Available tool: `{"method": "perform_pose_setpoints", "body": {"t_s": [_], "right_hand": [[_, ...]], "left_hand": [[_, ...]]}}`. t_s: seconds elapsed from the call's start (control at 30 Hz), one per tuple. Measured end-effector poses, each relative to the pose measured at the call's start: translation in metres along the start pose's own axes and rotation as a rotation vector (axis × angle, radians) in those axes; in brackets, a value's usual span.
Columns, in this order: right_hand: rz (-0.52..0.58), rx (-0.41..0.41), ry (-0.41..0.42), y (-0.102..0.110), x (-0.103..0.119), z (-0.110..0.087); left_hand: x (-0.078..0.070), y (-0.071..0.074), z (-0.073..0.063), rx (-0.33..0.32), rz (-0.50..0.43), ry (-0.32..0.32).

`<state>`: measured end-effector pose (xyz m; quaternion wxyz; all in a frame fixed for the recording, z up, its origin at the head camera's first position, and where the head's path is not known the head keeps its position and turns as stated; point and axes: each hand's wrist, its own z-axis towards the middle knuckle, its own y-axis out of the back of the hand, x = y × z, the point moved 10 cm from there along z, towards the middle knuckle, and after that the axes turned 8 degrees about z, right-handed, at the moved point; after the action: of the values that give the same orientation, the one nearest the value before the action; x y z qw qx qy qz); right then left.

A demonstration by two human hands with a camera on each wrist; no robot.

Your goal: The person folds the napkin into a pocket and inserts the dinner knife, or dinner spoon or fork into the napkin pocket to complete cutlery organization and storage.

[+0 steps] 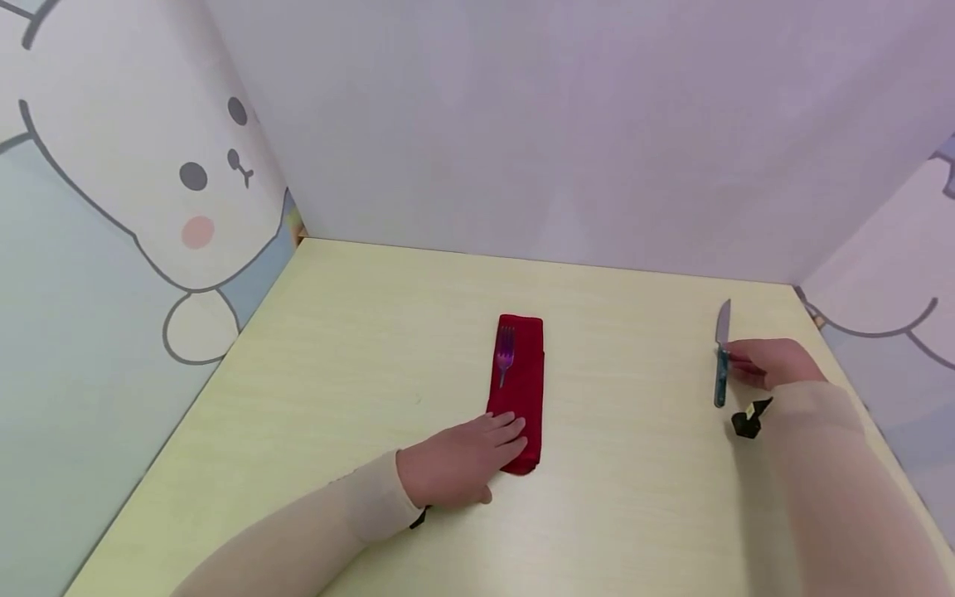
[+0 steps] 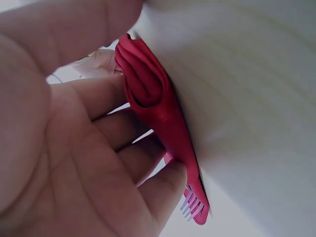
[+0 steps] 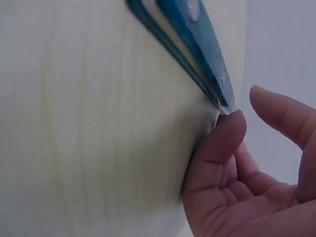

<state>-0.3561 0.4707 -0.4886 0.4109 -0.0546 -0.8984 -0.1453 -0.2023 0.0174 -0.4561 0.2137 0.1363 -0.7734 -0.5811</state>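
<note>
A folded red cloth napkin [image 1: 530,373] lies lengthwise on the table, its rolled end facing the left wrist camera. The tined head of a metal fork [image 1: 506,348] shows on its upper part; the fork's lower handle is hidden. My left hand [image 1: 466,460] rests its extended fingers on the napkin's near end, thumb held apart. Off to the right lies a table knife with a teal handle [image 1: 720,377], blade pointing away from me. My right hand [image 1: 772,362] is beside it, bent fingertips right at the handle's blade end, while the thumb [image 3: 279,111] stands clear of the knife.
The pale wood-look table [image 1: 612,514] is bounded by a plain light wall [image 1: 537,149] at the back. A printed panel with a cartoon animal [image 1: 201,191] stands on the left, another printed panel [image 1: 895,274] on the right. Black wrist mounts [image 1: 748,421] hang below the sleeves.
</note>
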Motion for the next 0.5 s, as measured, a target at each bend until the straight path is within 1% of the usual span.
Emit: {"method": "perform_pose_setpoints", "body": {"t_s": [0.13, 0.33, 0.5], "right_hand": [[-0.038, -0.042, -0.028, -0.0010, -0.0014, 0.0030], [-0.142, -0.109, 0.010, -0.0013, 0.0015, 0.0034], [-0.213, -0.142, 0.033, -0.0017, 0.0047, 0.0019]], "left_hand": [[0.0011, -0.0014, 0.0002, 0.002, -0.009, 0.002], [0.0012, -0.0019, 0.0001, 0.006, -0.015, 0.001], [0.0014, -0.0013, 0.0002, 0.003, -0.026, 0.001]]}}
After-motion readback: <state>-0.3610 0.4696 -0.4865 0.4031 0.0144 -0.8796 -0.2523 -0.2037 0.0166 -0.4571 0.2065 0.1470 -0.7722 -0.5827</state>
